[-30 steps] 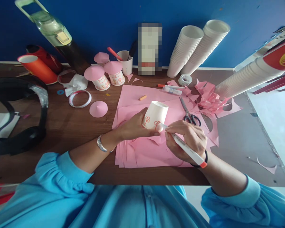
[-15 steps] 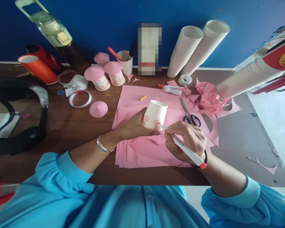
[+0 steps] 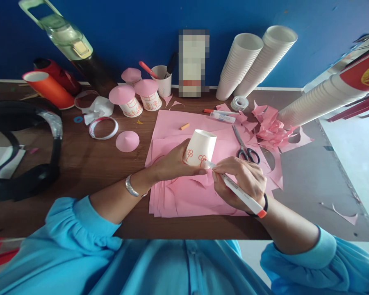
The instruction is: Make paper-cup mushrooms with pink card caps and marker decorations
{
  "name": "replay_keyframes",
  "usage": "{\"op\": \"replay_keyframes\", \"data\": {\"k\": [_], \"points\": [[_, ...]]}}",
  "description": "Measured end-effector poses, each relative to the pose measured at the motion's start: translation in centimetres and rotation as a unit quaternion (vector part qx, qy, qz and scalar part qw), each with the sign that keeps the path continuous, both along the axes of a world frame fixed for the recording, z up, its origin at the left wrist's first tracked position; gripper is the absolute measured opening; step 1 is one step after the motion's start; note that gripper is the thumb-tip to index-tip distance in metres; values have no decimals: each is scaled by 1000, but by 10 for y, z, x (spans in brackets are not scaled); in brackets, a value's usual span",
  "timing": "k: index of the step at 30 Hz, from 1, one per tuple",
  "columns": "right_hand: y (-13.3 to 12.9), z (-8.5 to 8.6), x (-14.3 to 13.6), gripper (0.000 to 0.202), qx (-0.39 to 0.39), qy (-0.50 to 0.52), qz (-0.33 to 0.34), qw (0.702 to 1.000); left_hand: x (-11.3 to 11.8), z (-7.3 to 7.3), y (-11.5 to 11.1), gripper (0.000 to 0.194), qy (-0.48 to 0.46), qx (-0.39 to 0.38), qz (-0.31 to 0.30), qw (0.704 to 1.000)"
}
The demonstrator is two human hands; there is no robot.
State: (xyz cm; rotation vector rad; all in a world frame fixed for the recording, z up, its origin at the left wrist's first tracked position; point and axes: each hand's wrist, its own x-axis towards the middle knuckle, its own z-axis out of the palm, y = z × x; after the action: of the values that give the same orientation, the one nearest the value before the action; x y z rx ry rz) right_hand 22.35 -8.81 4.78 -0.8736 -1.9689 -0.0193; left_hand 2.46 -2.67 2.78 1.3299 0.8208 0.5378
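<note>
A white paper cup (image 3: pixel 202 143) with orange flowers drawn near its lower edge is gripped in my left hand (image 3: pixel 175 162), tilted slightly. My right hand (image 3: pixel 241 180) is closed round a white marker (image 3: pixel 241 192) with an orange end, its tip touching the cup beside the second flower. Beneath both hands lie stacked pink paper sheets (image 3: pixel 166 200). Black-handled scissors (image 3: pixel 247 153) rest on the paper just beyond my right hand. To the left is a pink paper cone (image 3: pixel 127 141). Farther back stand small cups with pink cone roofs (image 3: pixel 147 88) and orange drawings.
Tall stacks of white cups (image 3: pixel 240 65) stand by the blue wall, and another stack (image 3: pixel 313 98) leans at right. Crumpled pink scraps (image 3: pixel 272 127), a tape roll (image 3: pixel 240 103) and a glue tube (image 3: pixel 223 117) lie nearby. Headphones (image 3: pixel 57 155) and a bottle (image 3: pixel 69 41) are at left.
Almost nothing differs. My right hand and the marker have shifted very slightly, with the tip still at the same flower; the cup stays in place in my left hand.
</note>
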Motion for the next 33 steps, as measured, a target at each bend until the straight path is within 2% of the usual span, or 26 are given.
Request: {"op": "replay_keyframes", "data": {"k": [9,20,33], "points": [[0,2,-1,20,6,-6,-9,1000,0,2,0,72,-9,-9,-2,1000],[-2,0,-1,18,-9,-3,4,1000,0,0,1,71,-19,19,-5,1000],[-2,1,-2,21,-15,-5,16,1000,0,-1,0,75,7,11,2,1000]]}}
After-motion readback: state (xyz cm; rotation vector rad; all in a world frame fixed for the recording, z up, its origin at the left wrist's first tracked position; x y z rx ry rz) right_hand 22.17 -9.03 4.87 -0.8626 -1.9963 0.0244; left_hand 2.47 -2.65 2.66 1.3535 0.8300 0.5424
